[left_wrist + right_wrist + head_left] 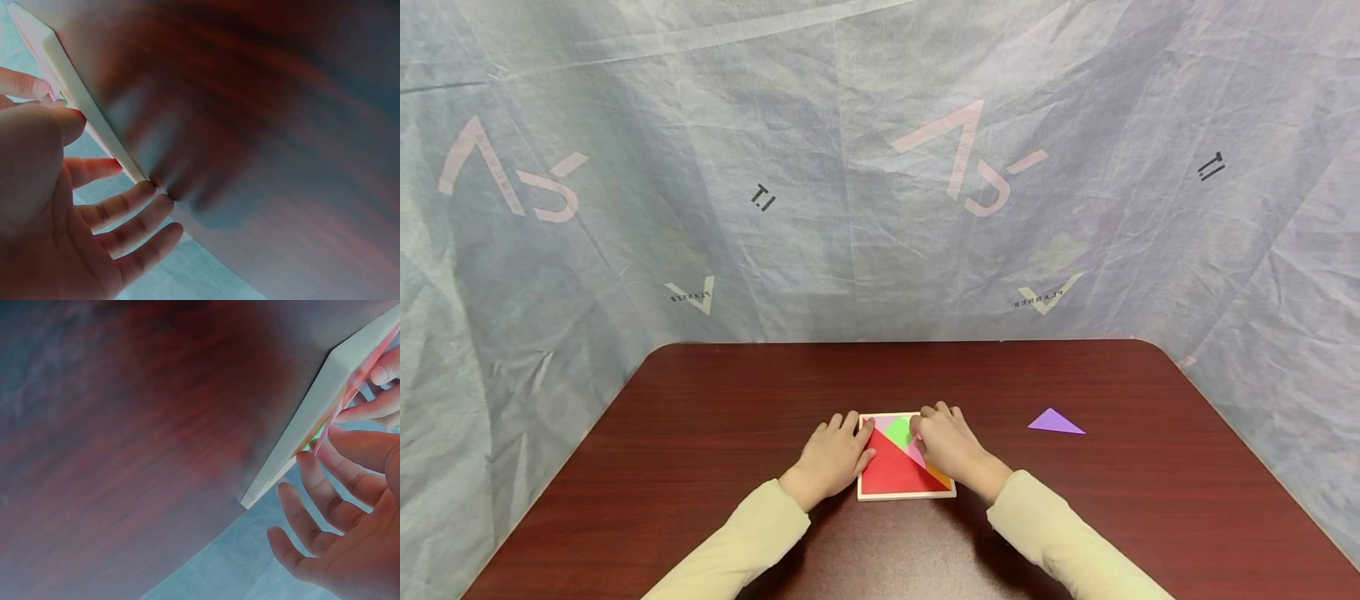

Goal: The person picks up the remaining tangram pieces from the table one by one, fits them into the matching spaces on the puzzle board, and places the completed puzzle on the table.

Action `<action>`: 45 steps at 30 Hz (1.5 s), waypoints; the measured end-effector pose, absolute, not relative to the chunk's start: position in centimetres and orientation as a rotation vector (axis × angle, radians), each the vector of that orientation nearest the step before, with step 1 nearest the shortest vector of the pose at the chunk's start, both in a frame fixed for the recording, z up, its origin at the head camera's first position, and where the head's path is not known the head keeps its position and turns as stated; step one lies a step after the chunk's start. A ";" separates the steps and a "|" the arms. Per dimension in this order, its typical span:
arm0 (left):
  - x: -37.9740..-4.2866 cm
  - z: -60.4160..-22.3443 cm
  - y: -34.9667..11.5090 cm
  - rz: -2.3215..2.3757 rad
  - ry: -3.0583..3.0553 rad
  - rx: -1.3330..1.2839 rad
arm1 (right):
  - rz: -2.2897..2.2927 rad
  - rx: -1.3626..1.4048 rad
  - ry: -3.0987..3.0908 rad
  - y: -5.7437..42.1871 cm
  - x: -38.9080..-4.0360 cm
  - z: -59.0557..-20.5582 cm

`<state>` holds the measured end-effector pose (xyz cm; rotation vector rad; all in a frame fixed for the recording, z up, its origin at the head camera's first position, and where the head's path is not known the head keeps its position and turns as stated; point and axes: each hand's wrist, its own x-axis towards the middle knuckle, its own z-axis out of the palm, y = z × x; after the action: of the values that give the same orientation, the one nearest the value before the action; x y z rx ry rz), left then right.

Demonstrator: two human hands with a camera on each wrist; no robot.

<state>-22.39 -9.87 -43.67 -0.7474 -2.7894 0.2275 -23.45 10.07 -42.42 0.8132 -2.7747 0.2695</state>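
A square tangram tray [907, 497] with a pale frame lies on the table, holding red [895, 473], green and orange pieces and a pink-purple one at its far left corner. My left hand [832, 457] rests over the tray's left edge, index finger and thumb on the pieces, the other fingers loosely extended beside the frame. Over the right side, my right hand [951, 442] pinches a pink tangram piece [324, 434] between thumb and index finger. In the right wrist view this piece stands tilted above the tray; the hand partly hides it in the head view.
A purple triangle piece [1055, 422] lies apart on the dark red wooden table [737, 392], to the right of the tray. Grey printed cloth [850, 250] hangs behind the table and along both sides.
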 end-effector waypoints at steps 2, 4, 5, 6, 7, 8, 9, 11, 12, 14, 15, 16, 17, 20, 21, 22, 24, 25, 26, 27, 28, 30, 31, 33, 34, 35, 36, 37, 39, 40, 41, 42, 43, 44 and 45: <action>-22.4 -43.6 -9.9 0.229 -2.788 -0.748 | 0.278 0.815 -2.774 10.1 -23.5 -42.4; -22.4 -43.6 -9.9 0.230 -2.787 -0.749 | 0.282 0.818 -2.775 10.1 -23.5 -42.5; -22.3 -43.6 -9.9 0.230 -2.787 -0.750 | 0.284 0.820 -2.775 10.0 -23.5 -42.5; -22.3 -43.6 -9.9 0.231 -2.788 -0.750 | 0.283 0.821 -2.774 10.0 -23.5 -42.5; -22.3 -43.6 -9.8 0.231 -2.789 -0.750 | 0.279 0.822 -2.773 10.0 -23.5 -42.5; -22.3 -43.6 -9.8 0.231 -2.790 -0.750 | 0.275 0.823 -2.773 10.0 -23.5 -42.6; -22.3 -43.6 -9.8 0.231 -2.791 -0.750 | 0.270 0.824 -2.771 10.0 -23.5 -42.6; -22.3 -43.6 -9.8 0.230 -2.792 -0.750 | 0.262 0.823 -2.770 10.0 -23.5 -42.6; -22.3 -43.6 -9.8 0.231 -2.792 -0.750 | 0.258 0.823 -2.769 10.0 -23.5 -42.6; -22.3 -43.6 -9.8 0.231 -2.793 -0.750 | 0.256 0.824 -2.771 10.0 -23.5 -42.6; -22.3 -43.6 -9.8 0.231 -2.793 -0.750 | 0.256 0.825 -2.773 10.0 -23.5 -42.6; -22.3 -43.6 -9.8 0.231 -2.794 -0.750 | 0.256 0.827 -2.775 10.0 -23.5 -42.6; -22.3 -43.6 -9.8 0.231 -2.795 -0.750 | 0.257 0.831 -2.778 10.0 -23.5 -42.6; -22.3 -43.5 -9.8 0.229 -2.796 -0.752 | 0.278 0.838 -2.778 10.0 -23.5 -42.5; -22.3 -43.5 -9.8 0.229 -2.796 -0.752 | 0.288 0.838 -2.775 10.1 -23.5 -42.4; -22.3 -43.5 -9.8 0.230 -2.796 -0.752 | 0.300 0.839 -2.773 10.2 -23.4 -42.4; -22.3 -43.5 -9.9 0.233 -2.796 -0.750 | 0.320 0.834 -2.769 10.3 -23.4 -42.2; -22.3 -43.5 -9.9 0.234 -2.795 -0.749 | 0.328 0.830 -2.771 10.5 -23.4 -42.1; -22.3 -43.5 -9.9 0.234 -2.794 -0.749 | 0.332 0.827 -2.770 10.6 -23.4 -42.0; -22.3 -43.5 -9.9 0.232 -2.793 -0.748 | 0.334 0.823 -2.767 10.7 -23.4 -42.0; -22.3 -43.5 -9.9 0.233 -2.790 -0.748 | 0.332 0.819 -2.763 10.9 -23.5 -41.9; -22.3 -43.6 -9.9 0.232 -2.783 -0.749 | 0.337 0.807 -2.752 11.2 -23.6 -41.9; -22.3 -43.6 -9.9 0.232 -2.778 -0.750 | 0.341 0.801 -2.746 11.4 -23.7 -42.0; -22.4 -43.7 -9.9 0.237 -2.773 -0.752 | 0.351 0.786 -2.737 11.8 -23.8 -42.0; -22.4 -43.7 -9.9 0.238 -2.770 -0.753 | 0.358 0.776 -2.738 12.0 -23.8 -41.9; -22.4 -43.8 -9.9 0.237 -2.769 -0.754 | 0.366 0.766 -2.741 12.2 -23.8 -41.9; -22.4 -43.8 -10.0 0.237 -2.767 -0.756 | 0.371 0.757 -2.743 12.4 -23.9 -41.9; -22.4 -43.8 -9.9 0.236 -2.765 -0.758 | 0.374 0.747 -2.747 12.6 -23.9 -41.8; -22.4 -43.8 -9.9 0.235 -2.762 -0.760 | 0.370 0.725 -2.755 13.1 -23.9 -41.8; -22.4 -43.8 -9.9 0.234 -2.760 -0.761 | 0.363 0.716 -2.757 13.3 -23.9 -41.8; -22.4 -43.8 -9.9 0.233 -2.759 -0.762 | 0.358 0.706 -2.760 13.6 -24.0 -41.7; -22.3 -43.7 -9.9 0.232 -2.759 -0.762 | 0.353 0.695 -2.761 13.8 -24.0 -41.7; -22.3 -43.7 -9.9 0.234 -2.758 -0.762 | 0.348 0.683 -2.765 14.1 -24.1 -41.7; -22.3 -43.7 -9.9 0.235 -2.759 -0.760 | 0.342 0.672 -2.765 14.3 -24.1 -41.8; -22.3 -43.7 -9.9 0.235 -2.760 -0.759 | 0.335 0.662 -2.765 14.6 -24.2 -41.8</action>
<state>-22.33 -9.90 -43.70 -0.7587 -2.7603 0.2346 -24.18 14.60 -41.81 0.6624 -2.7650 0.3348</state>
